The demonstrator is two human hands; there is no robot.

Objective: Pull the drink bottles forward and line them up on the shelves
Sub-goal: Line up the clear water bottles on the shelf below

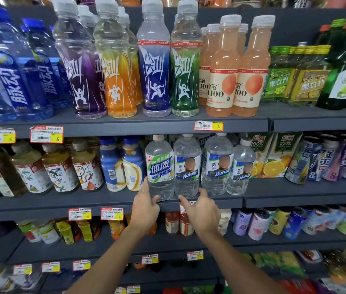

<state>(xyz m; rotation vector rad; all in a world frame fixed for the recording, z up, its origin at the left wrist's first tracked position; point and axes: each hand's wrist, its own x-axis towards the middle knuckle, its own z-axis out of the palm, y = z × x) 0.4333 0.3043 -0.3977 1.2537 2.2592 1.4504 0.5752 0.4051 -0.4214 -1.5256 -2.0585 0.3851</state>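
Observation:
On the middle shelf (104,200) stand several clear water bottles at the front edge. The leftmost has a green and blue label (159,166); beside it is a clear bottle with a blue label (187,166), then two more like it (217,164). My left hand (146,205) touches the base of the green-labelled bottle, thumb in front and fingers along its left side. My right hand (201,210) rests at the base of the blue-labelled bottle, fingers spread, touching its lower right side and the shelf lip.
The top shelf holds blue bottles, sport drinks (155,71) and peach-coloured bottles (223,68). Tea bottles (59,166) and blue-white bottles (112,166) stand left of my hands, juice cartons (273,155) and cans to the right. Lower shelves hold cans and small bottles.

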